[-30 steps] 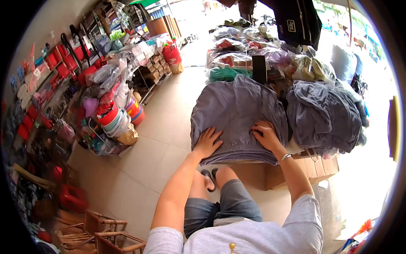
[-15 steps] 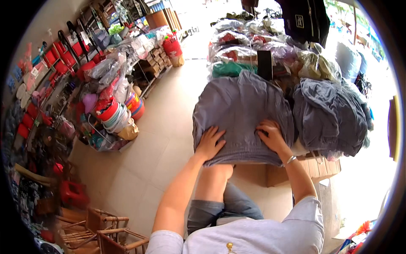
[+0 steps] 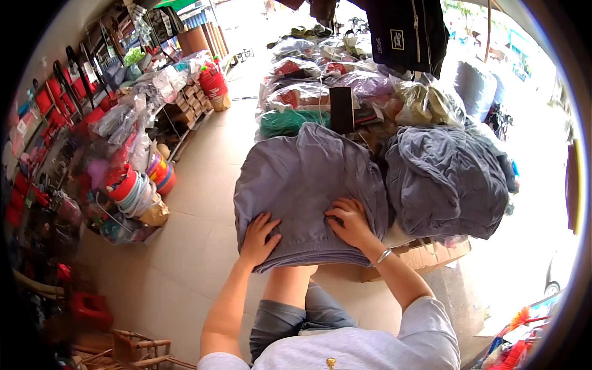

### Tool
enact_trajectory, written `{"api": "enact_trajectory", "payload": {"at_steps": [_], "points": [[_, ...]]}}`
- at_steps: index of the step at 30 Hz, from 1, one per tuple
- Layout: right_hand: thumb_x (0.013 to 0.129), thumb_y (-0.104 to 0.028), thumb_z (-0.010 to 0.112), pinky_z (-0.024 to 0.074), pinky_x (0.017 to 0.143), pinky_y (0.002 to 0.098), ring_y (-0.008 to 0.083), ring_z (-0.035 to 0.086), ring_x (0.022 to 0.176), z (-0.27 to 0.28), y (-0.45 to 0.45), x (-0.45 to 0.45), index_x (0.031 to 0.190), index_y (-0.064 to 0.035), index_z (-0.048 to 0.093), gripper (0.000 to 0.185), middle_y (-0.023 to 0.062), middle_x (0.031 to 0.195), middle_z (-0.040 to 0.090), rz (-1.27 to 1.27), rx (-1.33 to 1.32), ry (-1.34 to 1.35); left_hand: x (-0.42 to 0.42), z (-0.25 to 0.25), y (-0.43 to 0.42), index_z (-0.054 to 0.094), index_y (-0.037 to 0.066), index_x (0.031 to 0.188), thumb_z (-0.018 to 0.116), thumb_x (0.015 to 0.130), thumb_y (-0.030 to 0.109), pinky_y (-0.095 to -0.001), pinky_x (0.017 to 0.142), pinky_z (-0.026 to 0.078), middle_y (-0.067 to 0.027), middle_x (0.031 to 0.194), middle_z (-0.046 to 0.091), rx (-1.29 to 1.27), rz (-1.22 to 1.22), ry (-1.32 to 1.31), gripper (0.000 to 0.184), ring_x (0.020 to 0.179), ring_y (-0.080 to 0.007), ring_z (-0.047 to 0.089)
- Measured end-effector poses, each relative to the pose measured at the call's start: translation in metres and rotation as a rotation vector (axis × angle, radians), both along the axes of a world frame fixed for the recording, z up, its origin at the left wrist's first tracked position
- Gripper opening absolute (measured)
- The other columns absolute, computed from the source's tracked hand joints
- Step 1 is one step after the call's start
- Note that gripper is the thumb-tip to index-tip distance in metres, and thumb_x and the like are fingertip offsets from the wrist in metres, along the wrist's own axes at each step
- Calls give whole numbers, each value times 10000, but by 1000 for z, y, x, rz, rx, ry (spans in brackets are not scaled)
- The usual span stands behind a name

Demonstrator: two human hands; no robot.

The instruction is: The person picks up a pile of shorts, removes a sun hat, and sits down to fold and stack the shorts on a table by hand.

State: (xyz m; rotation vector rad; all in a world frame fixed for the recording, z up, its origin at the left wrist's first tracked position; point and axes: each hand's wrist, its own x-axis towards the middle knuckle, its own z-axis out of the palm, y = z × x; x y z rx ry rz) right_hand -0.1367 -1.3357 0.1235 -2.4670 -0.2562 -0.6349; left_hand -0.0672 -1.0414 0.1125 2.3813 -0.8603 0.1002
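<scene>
A stack of grey cloth garments (image 3: 305,176) with gathered, elastic-looking lower edges lies in front of me. My left hand (image 3: 260,240) rests on its near left part, fingers spread over the cloth. On the near right part lies my right hand (image 3: 350,221), its fingers also apart and bent slightly. Both palms press on top of the stack and neither hand grips it. A bracelet circles my right wrist. Just right of the stack is a second, more rumpled heap of grey cloth (image 3: 447,179).
Behind the stack stand a dark upright box (image 3: 341,110) and several plastic-wrapped bundles (image 3: 302,95). A black garment (image 3: 407,37) hangs above them. Shelves and red buckets (image 3: 213,80) line the left side beyond the tiled floor (image 3: 197,185). A bamboo chair (image 3: 132,348) is at lower left.
The whole scene has shifted left and down as my head turned. Both hands stay spread on the grey stack, in nearly the same places on it.
</scene>
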Motion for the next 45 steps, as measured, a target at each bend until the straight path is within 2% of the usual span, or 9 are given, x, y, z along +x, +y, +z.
{"api": "enact_trajectory", "payload": {"at_steps": [18, 21, 24, 27, 30, 34, 37, 40, 45], "points": [[844, -182, 663, 269, 1078, 428, 295, 501, 1212, 6, 2, -4, 1025, -74, 711, 216, 120, 1194, 622, -9, -18, -4, -2, -5, 0, 608, 113, 1258, 624, 894, 309, -467, 1137, 259, -174, 1439, 437, -101, 21, 21, 414, 1381, -355, 320], [840, -138, 666, 332, 1054, 429, 304, 528, 1183, 16, 2, -9, 1028, -65, 703, 205, 135, 1170, 626, 6, 23, -25, 1, -9, 2, 612, 114, 1250, 630, 883, 308, -470, 1124, 273, -193, 1418, 452, -96, -14, -19, 416, 1363, -378, 338], [819, -57, 673, 477, 928, 400, 322, 601, 1085, 35, 2, -28, 1067, -56, 688, 248, 149, 1158, 633, 94, 209, 54, 2, -9, 5, 623, 111, 1233, 635, 872, 302, -476, 1109, 281, -200, 1380, 491, -161, -48, -64, 408, 1325, -397, 384], [790, -38, 695, 489, 921, 388, 302, 609, 1079, 51, 0, -58, 1064, -71, 689, 276, 134, 1124, 650, 46, 314, -11, 0, -5, 7, 626, 112, 1228, 632, 871, 291, -483, 1103, 283, -198, 1371, 500, -197, -75, -55, 399, 1323, -393, 388], [721, -6, 718, 510, 879, 385, 285, 629, 1032, 111, -34, -82, 1020, -97, 693, 314, 95, 1064, 670, 107, -145, -31, -1, -4, 11, 632, 93, 1211, 622, 876, 273, -488, 1092, 285, -194, 1338, 528, -210, -104, -33, 381, 1296, -391, 419], [792, -50, 661, 481, 926, 415, 300, 587, 1096, 157, -69, -98, 1102, -104, 652, 315, 98, 1128, 638, -250, -302, -233, 2, -4, 10, 637, 71, 1196, 621, 873, 234, -480, 1085, 292, -197, 1312, 547, -221, -157, -46, 363, 1274, -383, 445], [810, -138, 676, 369, 1047, 458, 300, 486, 1232, 166, -95, -114, 1164, -131, 634, 356, 98, 1241, 583, -528, -558, -267, -1, -1, 12, 634, 62, 1201, 610, 878, 220, -478, 1089, 289, -201, 1312, 548, -234, -141, -16, 361, 1274, -383, 448], [795, -187, 705, 299, 1089, 476, 304, 432, 1286, 153, -125, -121, 1198, -125, 616, 417, 94, 1271, 568, -694, -453, -173, -5, 3, 12, 629, 51, 1209, 593, 889, 220, -478, 1093, 286, -203, 1312, 550, -251, -123, 22, 364, 1273, -384, 451], [773, -227, 737, 294, 1087, 465, 311, 434, 1279, 134, -149, -129, 1110, -71, 642, 383, 112, 1258, 579, -750, -480, -91, -3, 2, 11, 625, 40, 1213, 577, 902, 230, -473, 1092, 291, -200, 1313, 551, -243, -141, 1, 367, 1273, -381, 452]]}}
